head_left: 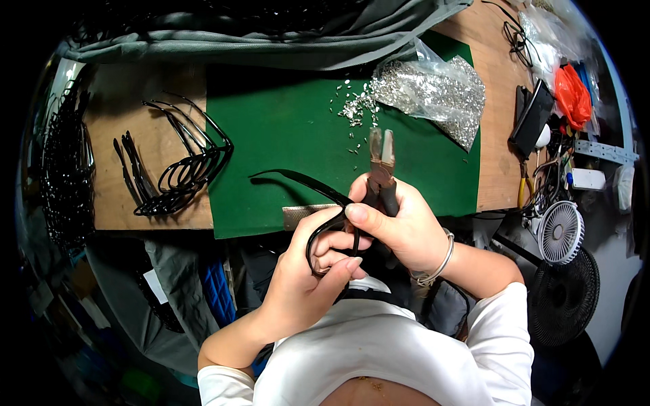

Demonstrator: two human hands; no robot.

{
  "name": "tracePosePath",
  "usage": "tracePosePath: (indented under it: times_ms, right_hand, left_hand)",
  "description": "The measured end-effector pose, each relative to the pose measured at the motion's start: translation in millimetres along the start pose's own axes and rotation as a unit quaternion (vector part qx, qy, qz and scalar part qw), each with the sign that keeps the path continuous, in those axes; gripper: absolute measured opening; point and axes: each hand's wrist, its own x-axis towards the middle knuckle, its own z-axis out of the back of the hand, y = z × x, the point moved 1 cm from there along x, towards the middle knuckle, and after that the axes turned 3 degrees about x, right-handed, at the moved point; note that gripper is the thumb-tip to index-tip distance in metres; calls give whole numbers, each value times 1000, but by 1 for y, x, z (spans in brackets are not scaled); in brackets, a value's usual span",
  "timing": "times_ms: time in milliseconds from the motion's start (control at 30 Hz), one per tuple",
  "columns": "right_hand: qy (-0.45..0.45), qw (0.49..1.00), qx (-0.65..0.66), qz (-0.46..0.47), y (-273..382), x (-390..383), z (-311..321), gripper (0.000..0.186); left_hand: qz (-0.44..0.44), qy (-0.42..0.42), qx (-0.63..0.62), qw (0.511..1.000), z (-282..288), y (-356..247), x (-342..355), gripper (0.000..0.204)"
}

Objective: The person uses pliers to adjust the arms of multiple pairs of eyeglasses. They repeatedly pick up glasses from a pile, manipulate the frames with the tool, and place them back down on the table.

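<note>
My left hand point(306, 274) grips a glossy black spectacle frame point(308, 181), one long arm of which points up to the left. My right hand point(386, 220) is closed round metal pliers point(380, 169), jaws upward, while its thumb presses on the frame at the hinge area. Just beyond the pliers, small silver pieces point(359, 105) are scattered on the green mat point(284, 122), beside a clear plastic bag point(428, 88) full of similar pieces. A flat patterned metallic item point(300, 216) lies at the mat's front edge, partly behind my hands.
Stacked black frames point(183, 172) rest on the wooden table point(115, 101) at left, near a dark bundle point(64, 169). Grey cloth point(257, 44) lies along the back. At right are a red bag point(572, 95), a dark phone-like device point(530, 120), yellow-handled pliers point(525, 186), cables and two fans point(560, 233).
</note>
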Motion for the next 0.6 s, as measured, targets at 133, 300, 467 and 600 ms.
tracePosePath:
  times_ms: [133,300,467,600]
  right_hand:
    - [-44,999,20,5,1,-2,-7,22]
    - [67,986,132,-71,2,-2,-2,20]
    - [79,987,125,-58,-3,-2,4,21]
    - [78,990,104,-47,5,-2,0,22]
  left_hand:
    - [-8,-13,-14,1000,-3,1,-3,53]
    - [29,25,-103,994,0,-7,-8,51]
    - [51,55,-120,990,3,-13,-9,50]
    - [36,40,-107,993,2,-13,-9,51]
